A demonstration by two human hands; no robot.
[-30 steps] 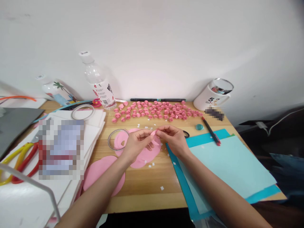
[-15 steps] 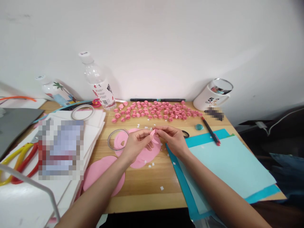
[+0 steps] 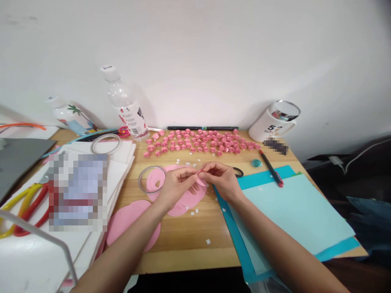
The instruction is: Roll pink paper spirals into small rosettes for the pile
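Here, smooth-edged round pink paper pieces [image 3: 124, 221] lie flat on the wood-grained table [image 3: 189, 248], nearer than both hands.
Beyond them, the left hand [image 3: 174, 185] and right hand [image 3: 224, 181] pinch a thin, curving pink paper strip [image 3: 201, 181] between their fingers, over more cut pink paper [image 3: 180, 206] beside a hoop-shaped tape roll [image 3: 139, 181]. Farther back, small coiled pink paper rolls [image 3: 203, 144] cluster between a clear plastic bottle [image 3: 132, 112] and a glossy white mug [image 3: 265, 122].

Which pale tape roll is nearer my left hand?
The tape roll overlapping the pink paper, beside your left hand; the other lies on the white stack.
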